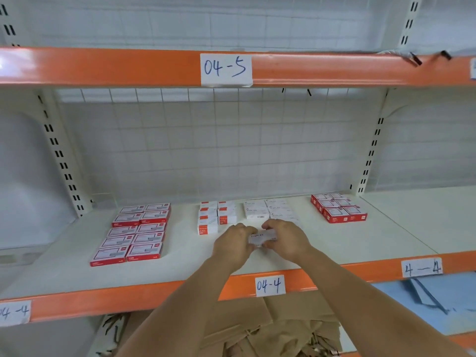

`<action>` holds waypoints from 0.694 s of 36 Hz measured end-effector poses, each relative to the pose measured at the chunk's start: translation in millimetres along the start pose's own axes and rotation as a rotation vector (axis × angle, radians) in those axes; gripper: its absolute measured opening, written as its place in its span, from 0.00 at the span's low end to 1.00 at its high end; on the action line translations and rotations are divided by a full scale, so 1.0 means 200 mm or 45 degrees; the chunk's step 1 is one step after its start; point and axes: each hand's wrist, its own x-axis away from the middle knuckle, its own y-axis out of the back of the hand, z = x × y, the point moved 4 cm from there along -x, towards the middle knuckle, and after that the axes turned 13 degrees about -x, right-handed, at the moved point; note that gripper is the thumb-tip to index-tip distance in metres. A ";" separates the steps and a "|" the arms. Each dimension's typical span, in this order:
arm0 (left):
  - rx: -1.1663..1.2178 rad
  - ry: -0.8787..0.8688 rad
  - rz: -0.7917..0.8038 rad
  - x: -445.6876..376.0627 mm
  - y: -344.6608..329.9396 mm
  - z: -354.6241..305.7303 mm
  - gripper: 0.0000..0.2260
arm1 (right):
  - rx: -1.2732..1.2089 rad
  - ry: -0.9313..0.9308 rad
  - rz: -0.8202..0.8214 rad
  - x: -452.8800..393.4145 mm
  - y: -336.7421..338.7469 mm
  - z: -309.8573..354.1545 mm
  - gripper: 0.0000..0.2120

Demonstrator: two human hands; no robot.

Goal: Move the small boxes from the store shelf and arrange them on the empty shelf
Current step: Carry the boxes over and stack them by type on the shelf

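A small white staples box [261, 238] sits low over the white shelf [257, 261] labelled 04-4, just in front of a group of matching white boxes [268, 208]. My left hand [235, 243] grips its left end and my right hand [287, 238] grips its right end. To the left lie white boxes with red tops [215, 215], and further left a block of red boxes [136, 231]. Another cluster of red boxes [338, 207] sits at the right rear. Whether the held box touches the shelf cannot be told.
An orange beam [103, 68] labelled 04-5 runs overhead. A wire grid back panel [213, 140] closes the rear. Below the shelf lie crumpled brown paper bags [278, 328] and blue material [425, 302]. Slotted uprights [60, 155] stand at both sides.
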 end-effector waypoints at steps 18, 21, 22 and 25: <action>0.033 0.244 -0.025 -0.10 -0.09 0.00 0.20 | 0.314 0.103 -0.025 -0.09 0.08 -0.30 0.25; 0.010 0.226 -0.020 -0.13 -0.08 -0.02 0.17 | 0.317 0.116 0.001 -0.10 0.09 -0.31 0.25; -0.014 0.215 -0.020 -0.13 -0.07 -0.02 0.16 | 0.305 0.110 0.007 -0.11 0.09 -0.31 0.24; -0.020 0.203 -0.004 -0.15 -0.05 -0.03 0.13 | 0.267 0.084 0.014 -0.13 0.11 -0.31 0.23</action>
